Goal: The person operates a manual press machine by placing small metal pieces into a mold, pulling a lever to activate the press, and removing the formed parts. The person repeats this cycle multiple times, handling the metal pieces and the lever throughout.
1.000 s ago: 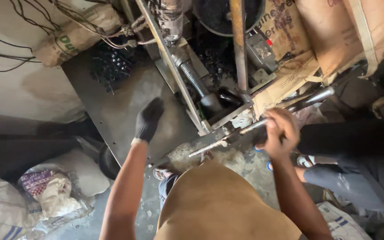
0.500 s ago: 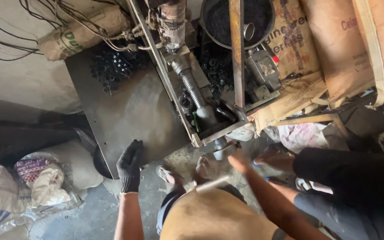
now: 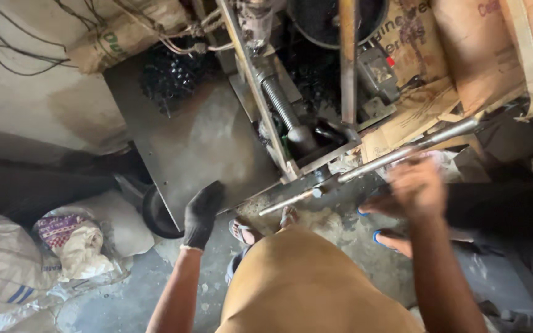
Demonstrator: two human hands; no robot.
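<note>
My left hand [image 3: 202,213], in a black glove, rests on the front edge of a grey metal plate [image 3: 205,142] and holds nothing. My bare right hand [image 3: 417,185] is blurred and sits just under a long metal lever [image 3: 402,153]; I cannot tell whether it grips the lever. The lever runs from the right down into a hand press with a threaded screw [image 3: 277,103] and a dark ram head [image 3: 303,139]. A short steel rod [image 3: 291,200] sticks out below the press frame.
A heap of small black parts [image 3: 174,74] lies at the plate's back. A black bowl [image 3: 155,216] sits under its front corner. Sacks and a cloth bundle [image 3: 69,240] lie at the left. Another person's foot in a blue sandal [image 3: 393,239] stands at the right. Cardboard [image 3: 464,55] is stacked behind.
My right hand let go of the lever, dropped low, and has come back up to it. My left hand slid from the middle of the plate to its front edge.
</note>
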